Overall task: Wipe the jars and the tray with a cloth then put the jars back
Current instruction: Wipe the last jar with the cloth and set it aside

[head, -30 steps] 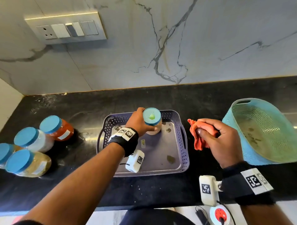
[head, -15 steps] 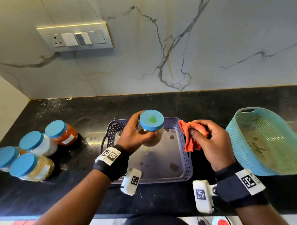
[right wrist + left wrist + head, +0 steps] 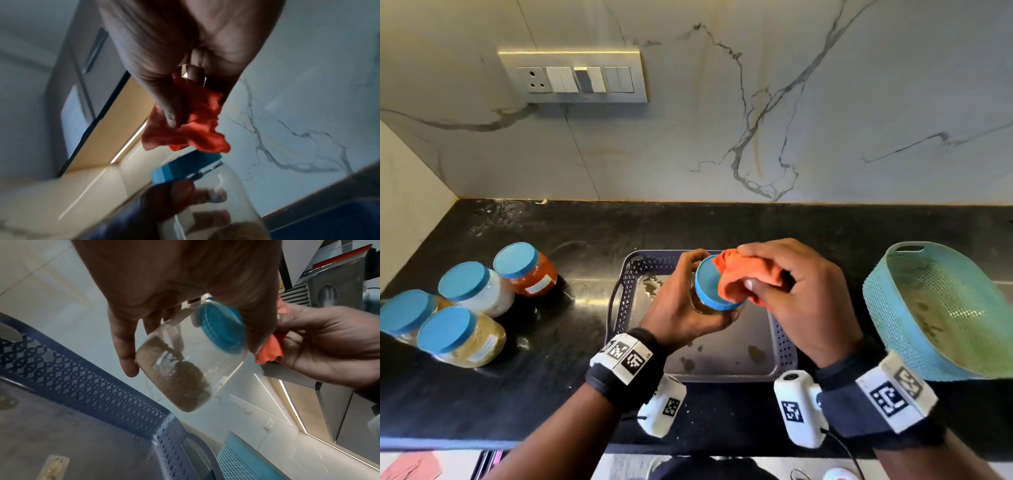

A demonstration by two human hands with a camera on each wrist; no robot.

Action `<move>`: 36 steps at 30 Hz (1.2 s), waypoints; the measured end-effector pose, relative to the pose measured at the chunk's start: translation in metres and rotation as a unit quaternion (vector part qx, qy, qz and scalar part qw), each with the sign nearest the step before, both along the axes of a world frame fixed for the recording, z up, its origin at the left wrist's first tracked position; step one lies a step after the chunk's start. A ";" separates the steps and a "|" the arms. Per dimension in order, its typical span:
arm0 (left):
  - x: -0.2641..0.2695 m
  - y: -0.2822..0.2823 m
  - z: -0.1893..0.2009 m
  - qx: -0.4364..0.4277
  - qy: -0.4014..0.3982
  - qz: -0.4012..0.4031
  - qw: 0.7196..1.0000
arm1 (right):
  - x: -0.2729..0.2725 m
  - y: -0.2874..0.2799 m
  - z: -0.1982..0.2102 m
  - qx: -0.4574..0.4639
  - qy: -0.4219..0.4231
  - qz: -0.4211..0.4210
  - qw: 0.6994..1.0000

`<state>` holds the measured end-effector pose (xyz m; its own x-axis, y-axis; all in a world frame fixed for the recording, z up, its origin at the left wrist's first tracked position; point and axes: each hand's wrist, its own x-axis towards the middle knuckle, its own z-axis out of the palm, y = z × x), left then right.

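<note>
**Cloth on the jar lid**

Black countertop (image 3: 571,240) under a marble wall carries a purple tray (image 3: 782,346). Above it, the left hand (image 3: 681,308) grips a tilted jar (image 3: 185,369), while the right hand (image 3: 801,298) bunches an orange cloth (image 3: 746,277) onto its blue lid (image 3: 707,284). Four other jars (image 3: 472,287) stand left of the tray.

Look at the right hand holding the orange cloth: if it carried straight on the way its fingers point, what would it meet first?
Most likely the blue lid of the jar gripped by the left hand. The right hand already has the cloth against that lid, as far as the head view shows.
</note>
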<state>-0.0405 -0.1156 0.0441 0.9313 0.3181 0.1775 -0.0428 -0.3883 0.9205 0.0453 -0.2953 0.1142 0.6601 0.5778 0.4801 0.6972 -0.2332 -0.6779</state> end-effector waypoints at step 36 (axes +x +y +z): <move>-0.026 0.004 0.032 0.217 -0.068 0.023 0.973 | -0.045 0.002 0.014 -0.173 -0.112 -0.009 0.978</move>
